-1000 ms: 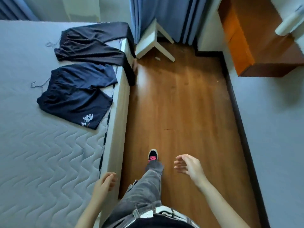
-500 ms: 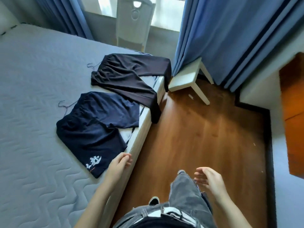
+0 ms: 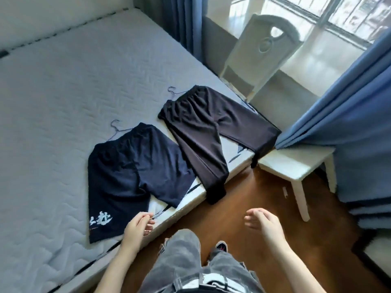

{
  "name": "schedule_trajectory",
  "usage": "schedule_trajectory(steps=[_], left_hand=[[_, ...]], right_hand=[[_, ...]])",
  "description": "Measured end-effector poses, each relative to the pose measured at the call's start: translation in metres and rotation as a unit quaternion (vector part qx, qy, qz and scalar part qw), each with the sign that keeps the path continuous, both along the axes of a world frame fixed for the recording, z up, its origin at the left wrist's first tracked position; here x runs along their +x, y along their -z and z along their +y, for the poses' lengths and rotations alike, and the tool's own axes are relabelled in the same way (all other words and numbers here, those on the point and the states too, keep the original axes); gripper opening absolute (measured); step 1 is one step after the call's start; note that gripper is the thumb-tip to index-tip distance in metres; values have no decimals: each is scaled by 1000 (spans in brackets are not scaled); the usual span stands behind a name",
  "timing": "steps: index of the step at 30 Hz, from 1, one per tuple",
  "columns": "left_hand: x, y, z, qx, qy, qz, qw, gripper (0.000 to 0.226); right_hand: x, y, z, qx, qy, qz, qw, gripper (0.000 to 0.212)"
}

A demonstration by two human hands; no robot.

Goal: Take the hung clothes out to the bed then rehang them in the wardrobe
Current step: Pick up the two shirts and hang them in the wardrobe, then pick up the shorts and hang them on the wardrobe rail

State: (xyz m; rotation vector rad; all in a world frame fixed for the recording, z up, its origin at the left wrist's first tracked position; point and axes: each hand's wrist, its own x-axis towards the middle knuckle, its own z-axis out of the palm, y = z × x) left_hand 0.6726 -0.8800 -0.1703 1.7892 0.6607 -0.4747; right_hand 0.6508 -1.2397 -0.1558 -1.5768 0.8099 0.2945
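Navy shorts (image 3: 127,176) with a white print on one leg lie flat on the grey mattress (image 3: 53,102), a wire hanger hook sticking out at the waistband. Beyond them lie dark trousers (image 3: 207,132), also on a wire hanger, with both leg ends drooping over the bed's edge. My left hand (image 3: 137,228) hovers at the bed's edge beside the printed leg of the shorts, fingers loosely curled, holding nothing. My right hand (image 3: 264,225) is over the wooden floor, fingers apart and empty. The wardrobe is out of view.
A white stool (image 3: 296,166) stands on the wooden floor (image 3: 243,197) just past the trousers, against blue curtains (image 3: 349,123). A white chair (image 3: 264,49) stands at the window behind the bed. My legs in grey jeans fill the bottom middle.
I have walked forward along the bed and turned left, so the shorts and trousers are now close in front. My left hand has come up next to the shorts' hem.
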Motion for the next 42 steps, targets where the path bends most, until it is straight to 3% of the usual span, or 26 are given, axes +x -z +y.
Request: schedule_trajectory(steps=[5, 11, 18, 24, 27, 32, 35, 38, 40, 42], left_hand=[[20, 19, 0, 0, -123, 23, 992, 24], [90, 44, 14, -18, -190, 48, 980, 19], [251, 83, 63, 16, -185, 29, 982, 21], [387, 150, 110, 50, -167, -5, 985, 18], [442, 205, 149, 104, -169, -7, 980, 19], [500, 304, 223, 214, -248, -5, 945, 31], [518, 349, 260, 345, -157, 30, 925, 39], [526, 376, 277, 520, -44, 34, 852, 34], [527, 382, 280, 559, -30, 22, 828, 23], [525, 383, 281, 558, -12, 7, 829, 16]], right_hand=[[133, 1, -5, -1, -121, -16, 993, 26], [275, 21, 28, 14, -156, 15, 988, 24], [475, 56, 84, -17, -221, -10, 975, 23], [641, 155, 147, -54, -247, -42, 967, 24], [704, 223, 179, -125, -274, -73, 951, 29], [768, 320, 216, -299, -322, -135, 888, 37], [802, 360, 235, -356, -328, -129, 865, 39], [832, 386, 259, -400, -302, -88, 861, 58], [844, 398, 267, -419, -259, -62, 868, 56], [844, 405, 266, -423, -230, -79, 873, 44]])
